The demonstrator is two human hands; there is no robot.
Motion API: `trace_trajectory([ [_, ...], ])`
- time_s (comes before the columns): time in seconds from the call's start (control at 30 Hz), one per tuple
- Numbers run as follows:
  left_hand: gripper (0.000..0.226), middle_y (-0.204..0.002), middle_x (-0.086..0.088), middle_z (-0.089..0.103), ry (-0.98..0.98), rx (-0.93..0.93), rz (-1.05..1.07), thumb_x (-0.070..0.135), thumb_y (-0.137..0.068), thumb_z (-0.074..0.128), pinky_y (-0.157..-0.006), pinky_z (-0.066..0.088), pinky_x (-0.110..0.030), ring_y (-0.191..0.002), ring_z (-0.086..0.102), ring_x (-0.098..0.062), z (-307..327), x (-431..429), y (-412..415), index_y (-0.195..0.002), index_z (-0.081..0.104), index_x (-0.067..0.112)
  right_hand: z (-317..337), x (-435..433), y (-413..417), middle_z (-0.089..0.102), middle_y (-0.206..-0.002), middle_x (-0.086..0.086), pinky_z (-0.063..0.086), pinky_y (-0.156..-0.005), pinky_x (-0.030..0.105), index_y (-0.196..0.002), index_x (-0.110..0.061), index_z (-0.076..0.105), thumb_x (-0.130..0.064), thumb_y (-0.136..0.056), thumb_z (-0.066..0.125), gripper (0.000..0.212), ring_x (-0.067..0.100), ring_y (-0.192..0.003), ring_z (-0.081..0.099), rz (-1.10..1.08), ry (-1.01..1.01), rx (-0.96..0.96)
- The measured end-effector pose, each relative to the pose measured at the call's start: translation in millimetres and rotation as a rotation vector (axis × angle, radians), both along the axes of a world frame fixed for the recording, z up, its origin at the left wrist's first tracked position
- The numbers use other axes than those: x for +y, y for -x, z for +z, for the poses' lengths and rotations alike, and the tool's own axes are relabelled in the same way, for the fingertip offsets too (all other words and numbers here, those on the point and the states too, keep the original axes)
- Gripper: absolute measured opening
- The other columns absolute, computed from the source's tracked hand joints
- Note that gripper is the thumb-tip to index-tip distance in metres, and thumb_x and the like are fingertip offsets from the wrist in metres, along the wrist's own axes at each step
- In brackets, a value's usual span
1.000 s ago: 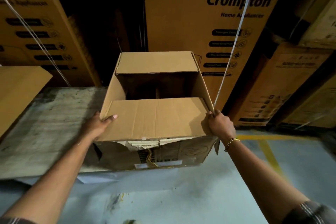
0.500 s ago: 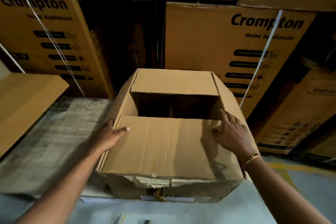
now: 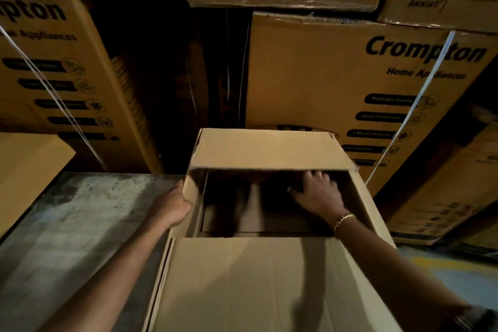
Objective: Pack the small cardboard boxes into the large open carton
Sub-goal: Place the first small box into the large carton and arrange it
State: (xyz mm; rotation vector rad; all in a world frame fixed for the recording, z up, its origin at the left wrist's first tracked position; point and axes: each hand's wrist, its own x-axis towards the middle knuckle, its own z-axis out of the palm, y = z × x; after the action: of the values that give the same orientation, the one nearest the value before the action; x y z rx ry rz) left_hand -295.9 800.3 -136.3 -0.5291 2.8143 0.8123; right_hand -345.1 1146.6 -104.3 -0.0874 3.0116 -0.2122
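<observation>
Large open carton [image 3: 362,210] is sitting at the right edge of a worn grey slab [image 3: 80,224], and its right side is reaching out past that edge over the floor [image 3: 444,277]. Its near flap [image 3: 242,291] is lying folded out flat toward the camera; its far flap [image 3: 266,149] is standing out roughly level over the back of the opening. Left hand [image 3: 172,206] is grasping the carton's left wall at the top edge, with the fingers curling out of sight round the cardboard. Right hand [image 3: 316,195] is reaching down inside the opening near the back right corner, released, fingers spread; whether it is touching anything there, cannot tell. A gold bracelet [image 3: 343,219] is showing on that wrist, level with the near flap's fold. The carton's interior is reading dark and motion-blurred, so small boxes inside cannot be made out. Stacked Crompton boxes [image 3: 323,75] are filling the background beyond the slab's far edge, one with a white strap [image 3: 420,105] running across it. A plain tan cardboard sheet [image 3: 27,170] is lying over the slab's left edge.
</observation>
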Motion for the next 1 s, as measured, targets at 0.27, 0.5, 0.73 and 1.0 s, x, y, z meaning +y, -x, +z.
trace_trajectory([
  [0.27, 0.058, -0.136, -0.011, 0.058, 0.121, -0.016, -0.035, 0.027, -0.092, 0.059, -0.09, 0.053, -0.042, -0.118, 0.06, -0.033, -6, 3, -11, -0.144, 0.035, 0.02, 59, -4, 101, -0.006, -0.17, 0.004, 0.022, -0.12, 0.057, -0.162, -0.025, 0.005, -0.052, -0.092, 0.057, 0.091, 0.033, -0.155, 0.007, 0.025, 0.046, 0.247],
  [0.5, 0.068, -0.142, -0.017, 0.052, 0.101, 0.003, 0.025, 0.028, -0.093, 0.053, -0.094, 0.046, -0.042, -0.122, 0.055, -0.038, 11, 9, 34, -0.152, 0.02, 0.019, 51, -12, 146, -0.002, -0.17, 0.006, 0.022, -0.119, 0.058, -0.162, -0.025, 0.007, -0.055, -0.092, 0.053, 0.089, 0.034, -0.155, 0.008, 0.036, -0.06, 0.157],
  [0.73, 0.063, -0.132, -0.015, 0.061, 0.164, 0.056, 0.037, 0.023, -0.092, 0.054, -0.086, 0.05, -0.039, -0.114, 0.06, -0.036, 3, 10, 34, -0.15, 0.03, 0.018, 41, 0, 155, 0.007, -0.17, -0.003, 0.024, -0.117, 0.057, -0.161, -0.025, 0.016, -0.047, -0.093, 0.059, 0.084, 0.031, -0.154, 0.016, 0.053, -0.021, 0.01],
  [1.0, 0.084, -0.16, -0.014, 0.027, 0.607, 0.232, -0.241, 0.053, -0.086, 0.062, -0.116, 0.026, -0.05, -0.148, 0.018, -0.037, 10, 22, 18, -0.154, 0.028, 0.016, -7, 23, 73, 0.071, -0.111, 0.0, 0.057, -0.075, 0.031, -0.117, -0.017, 0.069, -0.036, -0.092, 0.068, 0.031, 0.026, -0.107, 0.07, 0.076, 0.093, -0.792],
])
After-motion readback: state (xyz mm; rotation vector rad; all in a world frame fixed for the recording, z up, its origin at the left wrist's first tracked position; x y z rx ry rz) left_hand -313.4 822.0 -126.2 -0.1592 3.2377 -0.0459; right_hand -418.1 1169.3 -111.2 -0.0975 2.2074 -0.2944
